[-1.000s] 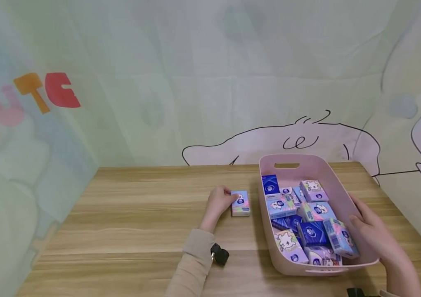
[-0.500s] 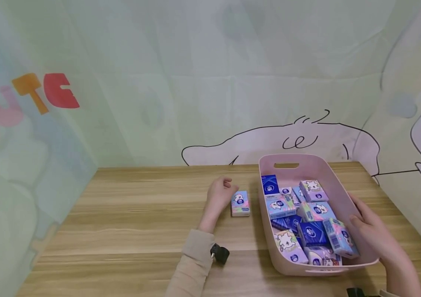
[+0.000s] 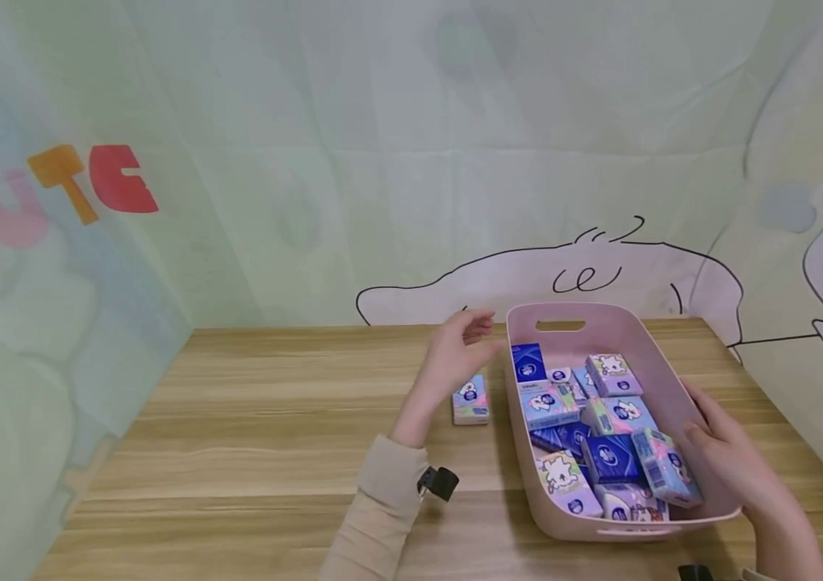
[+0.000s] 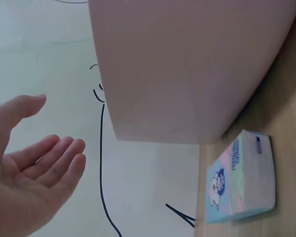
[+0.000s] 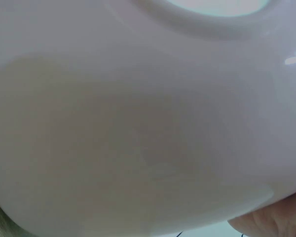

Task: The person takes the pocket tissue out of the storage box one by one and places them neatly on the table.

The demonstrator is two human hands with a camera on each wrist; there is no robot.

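A pink plastic basket (image 3: 611,319) on the table holds several small tissue packs, some dark blue, others pastel with cartoon prints. My right hand (image 3: 734,456) grips its right rim, thumb inside and fingers outside. In the right wrist view the basket's wall (image 5: 138,128) fills most of the frame, a bit of the hand (image 5: 276,219) at the corner. My left hand (image 3: 455,355) is raised by the basket's left rim, fingers loosely bent and holding nothing. Below it, one pastel tissue pack (image 3: 471,410) lies on the table left of the basket; the hand partly covers its top edge.
The wooden table (image 3: 259,436) meets a printed cloth backdrop (image 3: 382,202) at its back edge. More of this cloth hangs along both sides. A black wrist strap piece (image 3: 440,482) sticks out from the left sleeve (image 3: 382,500).
My left hand has let go of the single tissue pack, then lifted and moved right towards the basket's rim. The pack, the basket and my right hand stay in place.
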